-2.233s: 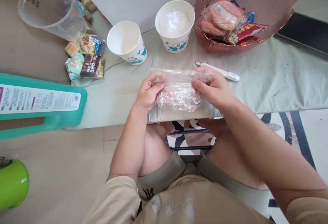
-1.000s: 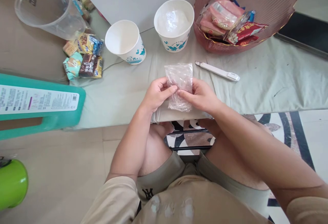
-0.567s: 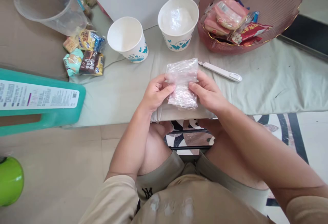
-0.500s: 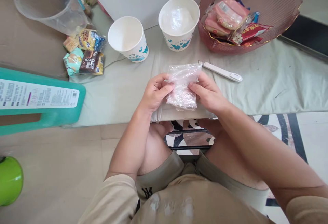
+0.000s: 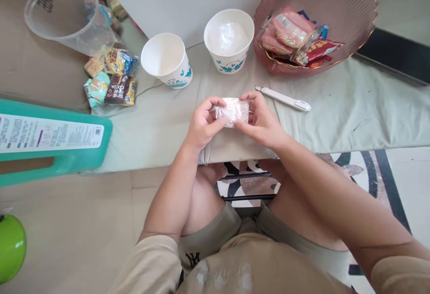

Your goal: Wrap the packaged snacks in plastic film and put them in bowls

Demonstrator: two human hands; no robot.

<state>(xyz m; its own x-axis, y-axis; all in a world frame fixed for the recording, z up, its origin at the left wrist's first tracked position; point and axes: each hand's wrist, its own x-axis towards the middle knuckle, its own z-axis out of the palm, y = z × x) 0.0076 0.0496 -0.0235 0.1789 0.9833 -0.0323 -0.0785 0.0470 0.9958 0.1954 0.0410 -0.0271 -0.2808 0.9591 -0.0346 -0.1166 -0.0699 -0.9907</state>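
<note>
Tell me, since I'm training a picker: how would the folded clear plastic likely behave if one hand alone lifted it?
The folded clear plastic is probably light and pliable, being thin-looking and creased. It may partly unfold with one side free, as the left hand and right hand grip opposite sides. Its glossy shine suggests slight slipperiness.

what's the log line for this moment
left hand: holding crinkled clear plastic | right hand: holding same | white cutter: lying on cloth | pink bowl: holding packets
</note>
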